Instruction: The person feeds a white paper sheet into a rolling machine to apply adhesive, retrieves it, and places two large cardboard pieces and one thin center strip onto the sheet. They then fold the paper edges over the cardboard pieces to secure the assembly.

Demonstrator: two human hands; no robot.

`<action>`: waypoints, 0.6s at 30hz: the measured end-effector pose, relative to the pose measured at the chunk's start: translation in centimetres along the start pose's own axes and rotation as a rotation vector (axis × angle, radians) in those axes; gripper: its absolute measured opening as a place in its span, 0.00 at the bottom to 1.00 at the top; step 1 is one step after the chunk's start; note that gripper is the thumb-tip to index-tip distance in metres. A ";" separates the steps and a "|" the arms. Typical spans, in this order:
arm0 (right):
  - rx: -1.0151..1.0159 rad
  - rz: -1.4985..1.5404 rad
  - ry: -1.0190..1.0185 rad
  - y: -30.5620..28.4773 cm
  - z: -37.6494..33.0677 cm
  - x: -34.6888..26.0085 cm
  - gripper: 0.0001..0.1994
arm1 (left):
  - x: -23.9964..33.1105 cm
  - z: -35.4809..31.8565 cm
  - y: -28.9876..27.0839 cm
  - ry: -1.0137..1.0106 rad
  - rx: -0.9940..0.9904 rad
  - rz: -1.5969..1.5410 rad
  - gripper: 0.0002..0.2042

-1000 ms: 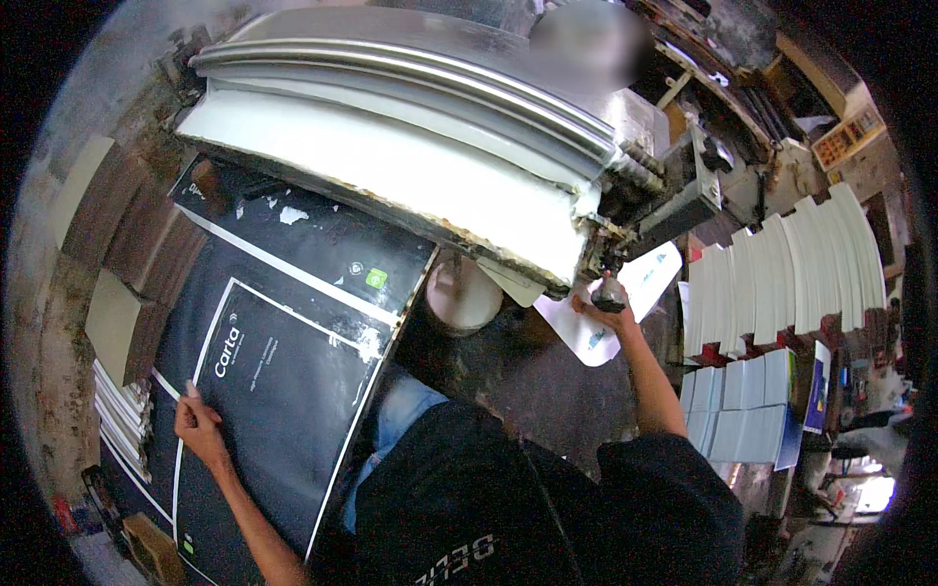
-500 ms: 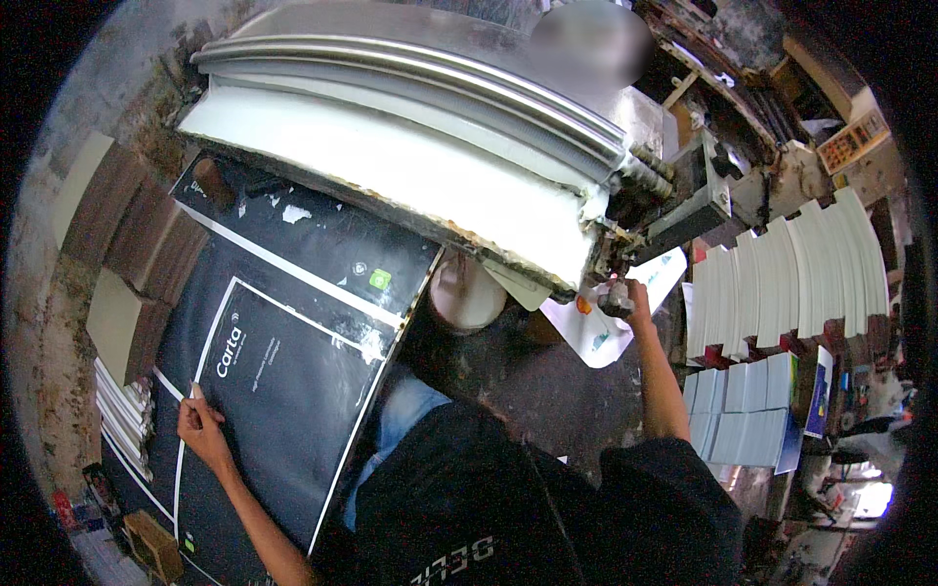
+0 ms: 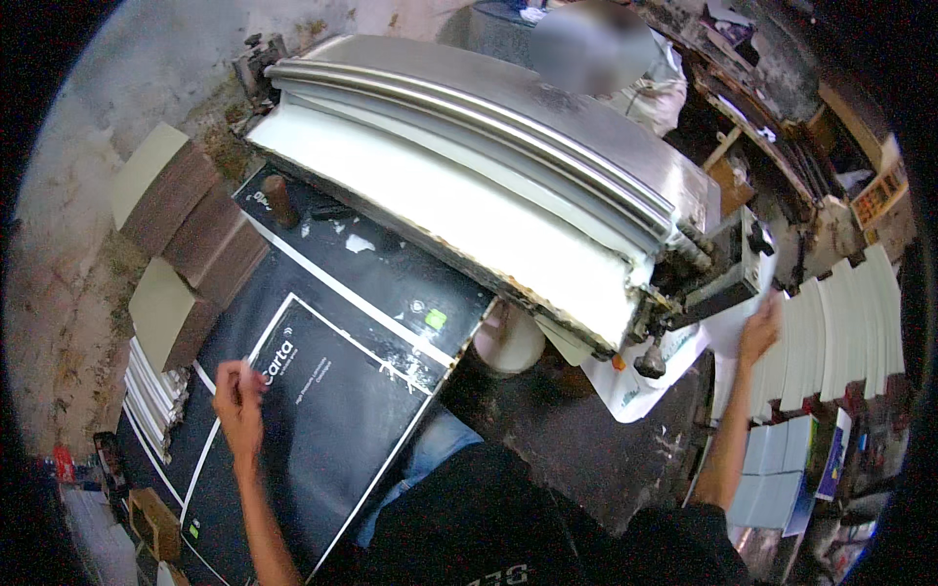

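Observation:
My left hand (image 3: 237,398) hovers over a black board (image 3: 332,430) with white lines and lettering. Its fingers are curled together, with a small pale bit at the fingertips that I cannot make out. My right hand (image 3: 760,330) is blurred, out beyond the dark round knob (image 3: 649,360) at the right end of a roller machine (image 3: 469,117), and is apart from that knob. Beside it are white printed paper (image 3: 640,383) and a stack of pale sheets (image 3: 845,327); whether it touches either, I cannot tell. A white glue-like layer (image 3: 440,205) covers the machine's front tray.
Stacks of brown-edged boards (image 3: 186,215) stand at the left, with white sheets (image 3: 151,396) nearer me. A round white container (image 3: 508,340) sits below the machine. Bluish-white stacks (image 3: 772,464) lie at the right. Another person (image 3: 660,93) is behind the machine.
My right hand has left the knob and swung right, toward the pale sheets. My left hand has lifted off the board's white line. The whole view has shifted.

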State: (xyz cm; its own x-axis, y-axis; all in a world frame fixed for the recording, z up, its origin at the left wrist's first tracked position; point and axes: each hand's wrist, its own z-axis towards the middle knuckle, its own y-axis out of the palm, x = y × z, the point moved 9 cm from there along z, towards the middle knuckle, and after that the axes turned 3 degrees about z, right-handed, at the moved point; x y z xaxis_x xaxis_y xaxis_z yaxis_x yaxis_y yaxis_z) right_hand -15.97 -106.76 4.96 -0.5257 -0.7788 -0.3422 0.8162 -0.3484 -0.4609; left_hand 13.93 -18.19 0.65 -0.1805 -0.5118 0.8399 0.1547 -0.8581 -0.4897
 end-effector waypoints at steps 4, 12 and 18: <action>-0.035 0.059 -0.302 -6.1 13.2 -16.1 0.18 | 13.6 3.3 6.5 0.253 -0.056 0.043 0.16; -0.224 0.200 -0.914 -4.2 9.2 -49.3 0.22 | 30.9 8.5 22.8 0.424 -0.502 -0.244 0.36; -0.984 0.653 -0.828 0.0 -0.4 -58.1 0.16 | 30.1 12.2 25.0 0.162 -0.433 -0.567 0.24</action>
State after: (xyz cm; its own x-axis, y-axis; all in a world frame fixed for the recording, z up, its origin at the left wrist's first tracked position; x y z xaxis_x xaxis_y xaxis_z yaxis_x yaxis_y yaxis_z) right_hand 14.48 -61.30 24.49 0.4368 -0.8475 -0.3014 0.1789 0.4102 -0.8943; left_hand 24.23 -54.51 16.51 -0.2657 0.0449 0.9630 -0.3973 -0.9153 -0.0669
